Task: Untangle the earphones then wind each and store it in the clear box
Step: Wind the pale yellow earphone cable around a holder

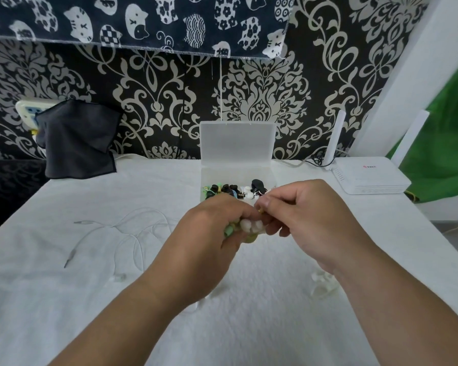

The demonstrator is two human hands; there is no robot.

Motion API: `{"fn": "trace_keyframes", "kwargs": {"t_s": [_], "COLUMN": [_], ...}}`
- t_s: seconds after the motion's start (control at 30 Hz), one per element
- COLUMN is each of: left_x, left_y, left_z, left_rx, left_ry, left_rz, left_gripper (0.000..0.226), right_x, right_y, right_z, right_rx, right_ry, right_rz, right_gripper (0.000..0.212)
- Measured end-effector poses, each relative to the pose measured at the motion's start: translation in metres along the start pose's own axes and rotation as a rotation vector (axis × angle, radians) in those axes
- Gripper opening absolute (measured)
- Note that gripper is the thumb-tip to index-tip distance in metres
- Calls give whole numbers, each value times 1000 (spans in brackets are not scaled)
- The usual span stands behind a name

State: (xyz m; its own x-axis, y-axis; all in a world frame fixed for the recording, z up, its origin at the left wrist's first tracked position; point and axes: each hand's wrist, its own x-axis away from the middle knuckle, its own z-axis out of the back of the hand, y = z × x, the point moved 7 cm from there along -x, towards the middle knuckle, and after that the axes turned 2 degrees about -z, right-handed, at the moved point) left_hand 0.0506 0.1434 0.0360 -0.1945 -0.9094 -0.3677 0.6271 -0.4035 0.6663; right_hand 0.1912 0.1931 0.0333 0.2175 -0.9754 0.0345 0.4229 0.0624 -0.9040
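Head view, left hand (pixel 212 228): curls round a green earphone bundle (pixel 229 230).
Right hand (pixel 302 210): pinches what seems its gold plug (pixel 260 211).
Box (pixel 217 175): open, just behind hands, holding wound earphones.
White earphones (pixel 132 233): loose on table (pixel 64 313), left.

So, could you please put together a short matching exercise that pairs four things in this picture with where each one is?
Things:
1. clear box
2. white router
3. dark cloth
4. green earphones

Places:
A. at the far right of the table
B. gripped in the left hand
C. middle of the table's far edge, lid open
D. at the table's far left corner

Pairs: 1-C, 2-A, 3-D, 4-B
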Motion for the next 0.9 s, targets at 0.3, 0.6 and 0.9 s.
{"fn": "trace_keyframes", "kwargs": {"t_s": [0.3, 0.6, 0.9], "left_x": [5, 8, 12], "left_y": [-11, -10, -12], "left_z": [2, 17, 20], "left_rx": [25, 58, 35], "left_ry": [119, 370, 480], "left_rz": [226, 164, 198], "left_gripper": [34, 28, 16], "right_x": [7, 17, 15], "right_y": [-14, -27, -17], "right_z": [-5, -14, -19], "right_rx": [223, 65, -192], "right_ry": [181, 289, 253], "right_rz": [165, 317, 173], "right_gripper": [10, 9, 12]}}
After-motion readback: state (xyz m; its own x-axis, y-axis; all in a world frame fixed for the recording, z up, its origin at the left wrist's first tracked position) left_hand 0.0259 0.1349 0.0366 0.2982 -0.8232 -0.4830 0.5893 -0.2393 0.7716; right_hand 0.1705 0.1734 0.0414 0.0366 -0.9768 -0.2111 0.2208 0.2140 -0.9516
